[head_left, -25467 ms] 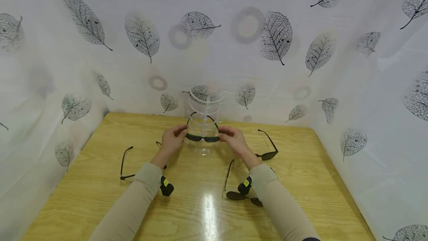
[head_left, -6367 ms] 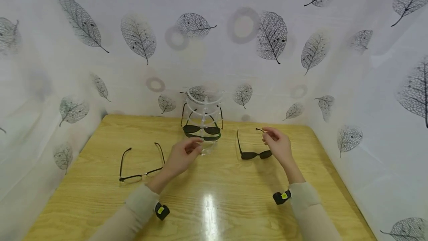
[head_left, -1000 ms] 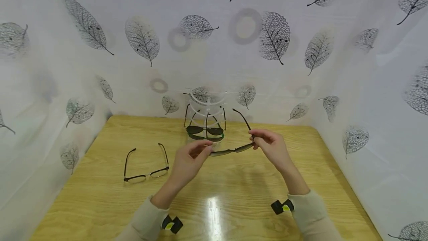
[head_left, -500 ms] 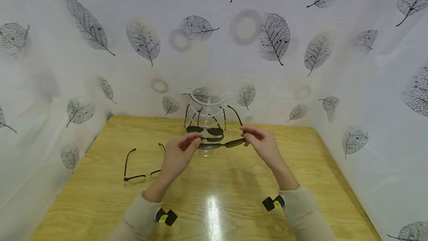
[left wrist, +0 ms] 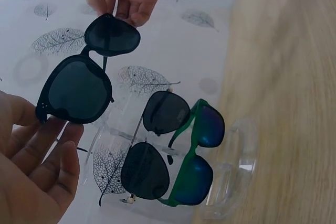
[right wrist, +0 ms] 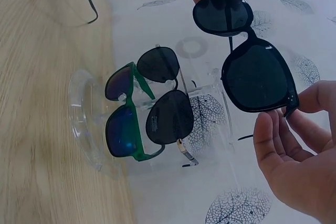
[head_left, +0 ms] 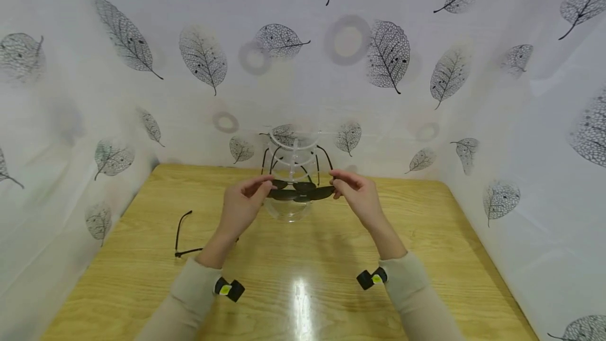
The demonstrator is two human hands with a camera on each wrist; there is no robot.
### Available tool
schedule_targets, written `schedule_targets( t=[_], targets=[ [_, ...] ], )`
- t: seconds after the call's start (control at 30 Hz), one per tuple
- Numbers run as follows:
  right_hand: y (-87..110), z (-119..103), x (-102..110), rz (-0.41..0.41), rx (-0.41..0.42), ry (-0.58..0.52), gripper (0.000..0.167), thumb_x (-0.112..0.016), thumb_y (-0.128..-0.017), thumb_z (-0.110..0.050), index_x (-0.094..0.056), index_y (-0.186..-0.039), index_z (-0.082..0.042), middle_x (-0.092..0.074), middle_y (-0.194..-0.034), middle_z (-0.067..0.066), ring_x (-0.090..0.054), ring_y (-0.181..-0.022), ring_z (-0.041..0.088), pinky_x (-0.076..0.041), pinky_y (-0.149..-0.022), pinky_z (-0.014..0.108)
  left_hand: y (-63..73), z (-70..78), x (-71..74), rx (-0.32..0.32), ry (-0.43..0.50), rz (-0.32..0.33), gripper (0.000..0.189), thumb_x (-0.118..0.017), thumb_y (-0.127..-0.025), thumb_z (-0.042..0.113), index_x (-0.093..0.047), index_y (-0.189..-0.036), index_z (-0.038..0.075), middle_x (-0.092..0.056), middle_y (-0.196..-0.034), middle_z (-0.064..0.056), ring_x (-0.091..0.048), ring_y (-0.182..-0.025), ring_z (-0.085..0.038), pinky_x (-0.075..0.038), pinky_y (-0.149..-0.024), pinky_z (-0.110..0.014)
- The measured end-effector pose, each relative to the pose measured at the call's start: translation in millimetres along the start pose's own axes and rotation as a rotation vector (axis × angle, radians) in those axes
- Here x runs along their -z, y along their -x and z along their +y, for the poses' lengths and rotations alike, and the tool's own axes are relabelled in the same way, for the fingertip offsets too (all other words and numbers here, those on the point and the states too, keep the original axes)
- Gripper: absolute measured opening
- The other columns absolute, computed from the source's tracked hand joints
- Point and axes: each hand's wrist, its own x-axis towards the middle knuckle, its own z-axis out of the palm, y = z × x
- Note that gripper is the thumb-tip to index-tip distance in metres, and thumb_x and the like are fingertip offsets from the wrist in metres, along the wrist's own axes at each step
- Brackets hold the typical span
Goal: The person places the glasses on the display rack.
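Both my hands hold one pair of black sunglasses (head_left: 284, 194) by its outer corners. My left hand (head_left: 239, 207) pinches the left hinge end, and my right hand (head_left: 363, 205) pinches the right one. The temples are unfolded and point back toward a clear display stand (head_left: 290, 217). In the head view the held lenses overlap the stand's front. Two other pairs hang on the stand: green-framed sunglasses (right wrist: 126, 129) lowest, and dark-lensed, thin metal-framed sunglasses (right wrist: 170, 118) just above. Both wrist views show the black pair higher than these, apart from them.
Dark-rimmed eyeglasses (head_left: 189, 251) lie unfolded on the wooden table (head_left: 303, 267) at left, partly hidden by my left forearm. A white leaf-patterned curtain (head_left: 303, 83) hangs right behind the stand and along both sides.
Earlier the black sunglasses lay on the table at right. Over the last second both hands have carried them left and back to the stand, levelling them. The two hung pairs were put up before.
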Motion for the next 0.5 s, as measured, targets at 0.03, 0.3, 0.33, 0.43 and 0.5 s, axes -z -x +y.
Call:
schedule_targets(
  t=[0.03, 0.3, 0.33, 0.43, 0.5],
  targets=[
    [-1.4, -0.4, -1.3, 0.005, 0.000, -0.005, 0.032, -0.063, -0.104, -0.010, -0.070, -0.132, 0.004, -0.076, -0.108, 0.005, -0.068, -0.078, 0.012, -0.062, -0.077, 0.029, -2.0, -0.2, 1.0, -0.003, -0.004, 0.001, 0.026, -0.068, -0.105, 0.015, -0.075, -0.125, 0.001, -0.079, -0.108, -0.022, -0.068, -0.079, -0.002, -0.050, -0.062, -0.016],
    [-12.0, -1.5, -8.9, 0.030, 0.006, -0.029, 0.031, -0.064, -0.103, -0.010, -0.071, -0.131, 0.004, -0.077, -0.106, 0.002, -0.069, -0.078, 0.013, -0.061, -0.076, 0.026, -17.0, -4.6, 5.5, -0.013, -0.043, 0.039, 0.026, -0.068, -0.105, 0.016, -0.077, -0.124, 0.002, -0.080, -0.107, -0.022, -0.070, -0.077, -0.004, -0.052, -0.059, -0.015],
    [-13.1, -1.2, -9.6, 0.031, 0.002, -0.029, 0.032, -0.064, -0.103, -0.010, -0.071, -0.131, 0.004, -0.077, -0.106, 0.002, -0.069, -0.078, 0.014, -0.061, -0.076, 0.026, -18.5, -5.2, 5.7, -0.019, -0.049, 0.044, 0.026, -0.068, -0.104, 0.016, -0.077, -0.123, 0.001, -0.079, -0.107, -0.022, -0.070, -0.078, -0.004, -0.053, -0.061, -0.015],
    [-16.9, 0.4, -11.6, 0.026, -0.006, -0.030, 0.032, -0.064, -0.104, -0.011, -0.071, -0.132, 0.003, -0.076, -0.108, 0.008, -0.070, -0.080, 0.016, -0.061, -0.076, 0.025, -22.4, -6.8, 6.4, -0.033, -0.060, 0.057, 0.026, -0.069, -0.104, 0.016, -0.077, -0.123, 0.000, -0.079, -0.106, -0.024, -0.070, -0.078, -0.003, -0.054, -0.061, -0.015],
    [-19.1, 1.3, -13.0, 0.025, -0.011, -0.029, 0.032, -0.064, -0.104, -0.011, -0.071, -0.132, 0.003, -0.074, -0.110, 0.014, -0.070, -0.080, 0.017, -0.062, -0.076, 0.025, -24.9, -7.7, 6.8, -0.040, -0.060, 0.063, 0.025, -0.069, -0.104, 0.016, -0.077, -0.122, 0.000, -0.079, -0.106, -0.024, -0.070, -0.078, -0.001, -0.053, -0.060, -0.015]
  ],
)
